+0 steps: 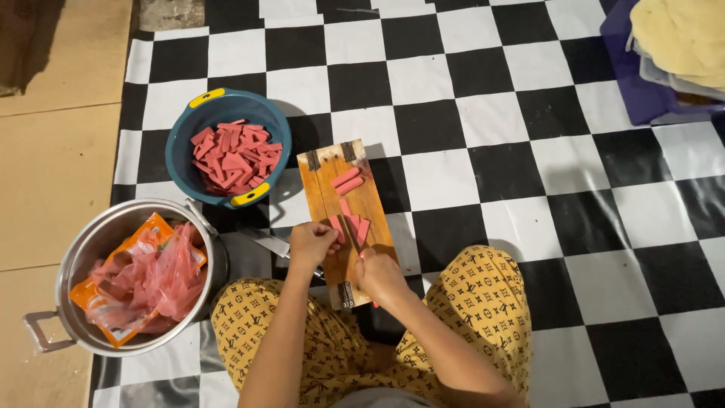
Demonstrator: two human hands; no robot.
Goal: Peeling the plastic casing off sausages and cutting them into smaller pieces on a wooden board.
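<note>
In the head view, a person in yellow patterned trousers sits on a black-and-white checkered mat (483, 113) with a wooden cutting board (346, 219) laid between the knees. The left hand (311, 246) has its fingers curled together, pressing on pink sausage pieces (353, 227) at the near middle of the board. The right hand (379, 273) is closed around a knife (349, 233) whose thin blade lies across those pieces, just beside the left fingertips. Two more sausage sticks (347, 181) lie farther up the board, apart from both hands. Beyond the board to the left stands a blue bowl (181, 143) filled with cut sausage. Nearer, a metal pot (75, 264) holds crumpled pink and orange wrappers (147, 279).
</note>
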